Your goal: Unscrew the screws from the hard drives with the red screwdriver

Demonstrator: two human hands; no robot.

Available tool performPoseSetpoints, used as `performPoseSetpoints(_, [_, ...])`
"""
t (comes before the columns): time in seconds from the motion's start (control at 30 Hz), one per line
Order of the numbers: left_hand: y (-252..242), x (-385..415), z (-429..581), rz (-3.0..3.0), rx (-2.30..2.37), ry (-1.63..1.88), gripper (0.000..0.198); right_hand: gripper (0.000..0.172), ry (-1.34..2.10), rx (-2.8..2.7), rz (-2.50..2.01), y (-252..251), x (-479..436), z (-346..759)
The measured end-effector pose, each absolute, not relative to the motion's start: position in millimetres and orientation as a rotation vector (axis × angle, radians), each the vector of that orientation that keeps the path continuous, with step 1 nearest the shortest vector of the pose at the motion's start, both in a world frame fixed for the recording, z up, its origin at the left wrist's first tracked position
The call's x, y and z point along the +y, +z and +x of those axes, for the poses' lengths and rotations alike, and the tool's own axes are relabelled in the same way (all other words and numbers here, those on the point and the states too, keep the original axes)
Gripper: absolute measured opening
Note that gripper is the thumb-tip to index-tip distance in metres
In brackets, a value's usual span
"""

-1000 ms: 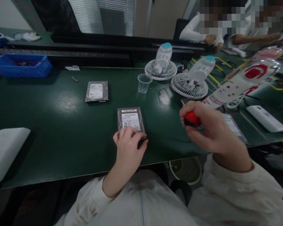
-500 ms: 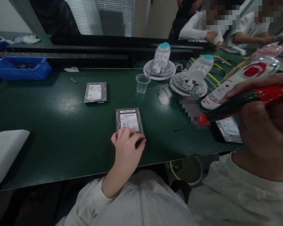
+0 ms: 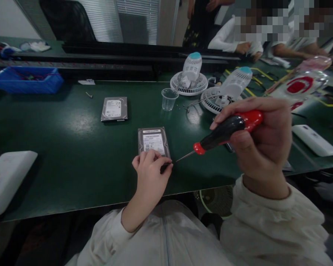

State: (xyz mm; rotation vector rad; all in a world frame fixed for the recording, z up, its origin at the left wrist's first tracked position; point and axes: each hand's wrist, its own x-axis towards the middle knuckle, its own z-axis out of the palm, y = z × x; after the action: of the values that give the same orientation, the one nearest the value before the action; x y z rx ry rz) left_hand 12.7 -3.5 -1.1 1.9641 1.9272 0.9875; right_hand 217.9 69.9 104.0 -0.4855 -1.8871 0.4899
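My right hand (image 3: pixel 262 136) is closed round the red-and-black handle of a screwdriver (image 3: pixel 223 132). Its thin metal shaft slants down to the left, and the tip is close to the fingertips of my left hand (image 3: pixel 152 168). That hand lies over the near end of a hard drive (image 3: pixel 154 138), which is flat on the table with its label up. Thumb and forefinger are pinched together at the drive's near right corner; whatever is between them is too small to make out. The near edge of the drive is hidden. A second hard drive (image 3: pixel 114 109) lies farther back.
A clear plastic cup (image 3: pixel 169 99) stands behind the drive, beside tiny loose parts. Two white fan parts (image 3: pixel 191 74) are farther back. A blue bin (image 3: pixel 30 79) is at the far left. White cases lie at left (image 3: pixel 11 181) and right (image 3: pixel 315 140). Other people are across the table.
My right hand has brought the screwdriver left, and its tip now is close to my left fingertips. A white case at right has come into sight. My left hand stays on the drive.
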Motion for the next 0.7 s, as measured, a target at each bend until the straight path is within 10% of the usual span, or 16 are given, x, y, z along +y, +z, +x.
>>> performPoseSetpoints(0.7, [-0.7, -2.7, 12.1, 1.936, 1.909, 1.021, 0.013, 0.031, 0.442, -1.978, -0.527, 113.5, 73.2, 208.2])
